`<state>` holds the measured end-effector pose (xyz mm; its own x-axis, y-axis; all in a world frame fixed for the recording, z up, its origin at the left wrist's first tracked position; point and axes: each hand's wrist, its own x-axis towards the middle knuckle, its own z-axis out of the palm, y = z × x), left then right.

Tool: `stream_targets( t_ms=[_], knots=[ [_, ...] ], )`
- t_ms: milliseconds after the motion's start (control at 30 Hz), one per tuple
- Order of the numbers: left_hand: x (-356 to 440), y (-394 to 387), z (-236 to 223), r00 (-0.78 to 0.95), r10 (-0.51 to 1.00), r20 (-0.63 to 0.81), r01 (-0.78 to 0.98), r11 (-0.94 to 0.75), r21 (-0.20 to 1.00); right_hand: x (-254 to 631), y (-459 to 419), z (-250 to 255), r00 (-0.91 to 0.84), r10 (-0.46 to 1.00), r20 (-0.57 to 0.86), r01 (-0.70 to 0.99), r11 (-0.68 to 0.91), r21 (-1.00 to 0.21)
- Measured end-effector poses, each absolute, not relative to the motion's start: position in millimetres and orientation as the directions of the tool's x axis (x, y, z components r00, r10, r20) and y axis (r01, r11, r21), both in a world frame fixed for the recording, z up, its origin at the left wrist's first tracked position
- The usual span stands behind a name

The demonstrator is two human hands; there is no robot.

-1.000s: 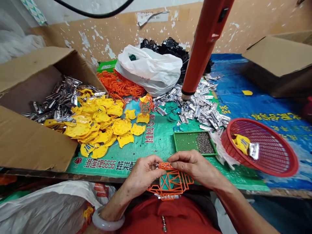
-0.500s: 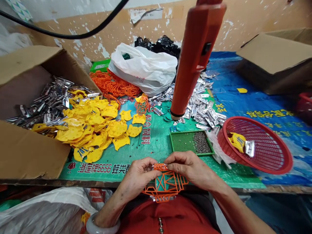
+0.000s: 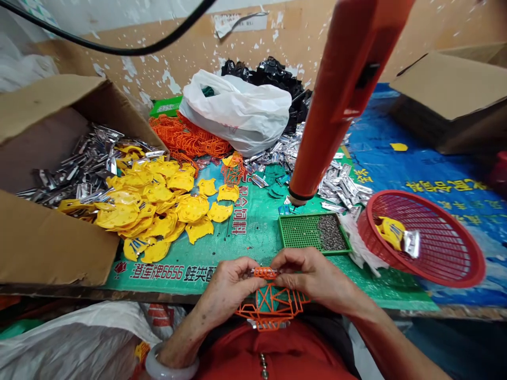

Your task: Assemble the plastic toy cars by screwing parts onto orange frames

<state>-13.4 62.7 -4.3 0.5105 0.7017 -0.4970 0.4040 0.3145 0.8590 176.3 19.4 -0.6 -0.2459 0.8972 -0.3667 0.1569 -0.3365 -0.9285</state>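
Note:
Between my hands is an orange plastic lattice frame (image 3: 273,306), held at the table's front edge. My left hand (image 3: 229,282) pinches the frame's upper end from the left, thumb toward me. From the other side, my right hand (image 3: 307,272) grips the same upper end, fingers curled over it. A shiny silver piece shows at that end, partly covered by my fingers. Another silver piece (image 3: 253,324) lies along the frame's lower edge, and something teal shows through the lattice. Just beyond my right hand is a green tray (image 3: 297,231) with small dark screws (image 3: 331,233).
A red electric screwdriver (image 3: 336,105) hangs above the tray. Left are yellow plastic pieces (image 3: 154,198) and a cardboard box (image 3: 51,237) of silver pieces. A red basket (image 3: 439,237) stands right. Behind are a white bag (image 3: 237,111), orange frames (image 3: 186,134) and black parts (image 3: 273,74).
The hanging screwdriver swings left, then back right. My hands keep hold of the orange frame, with slight finger movement at its upper end. The view shifts a little.

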Motion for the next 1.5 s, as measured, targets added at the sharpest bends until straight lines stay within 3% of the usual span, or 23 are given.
stream_targets(
  t_ms=[233, 400, 633, 1000, 1500],
  knots=[
    [-9, 57, -4, 0.499, 0.758, -0.420, 0.473, 0.168, 0.865, 176, 21, 12, -0.230, 0.920, -0.318, 0.501, -0.168, -0.849],
    [-4, 53, -5, 0.509, 0.778, -0.368, 0.547, 0.037, 0.836, 180, 16, 12, -0.218, 0.917, -0.333, 0.620, -0.134, -0.773],
    [-3, 48, 4, 0.543, 0.787, -0.292, 0.604, -0.124, 0.788, 186, 10, -2, -0.231, 0.921, -0.313, 0.538, -0.147, -0.830],
    [-11, 45, 3, 0.569, 0.791, -0.225, 0.624, -0.237, 0.745, 184, 2, -11, -0.191, 0.941, -0.280, 0.510, -0.149, -0.847],
    [-9, 40, 1, 0.520, 0.837, -0.171, 0.561, -0.184, 0.807, 184, 0, -6, -0.160, 0.968, -0.192, 0.516, -0.083, -0.853]
  ],
)
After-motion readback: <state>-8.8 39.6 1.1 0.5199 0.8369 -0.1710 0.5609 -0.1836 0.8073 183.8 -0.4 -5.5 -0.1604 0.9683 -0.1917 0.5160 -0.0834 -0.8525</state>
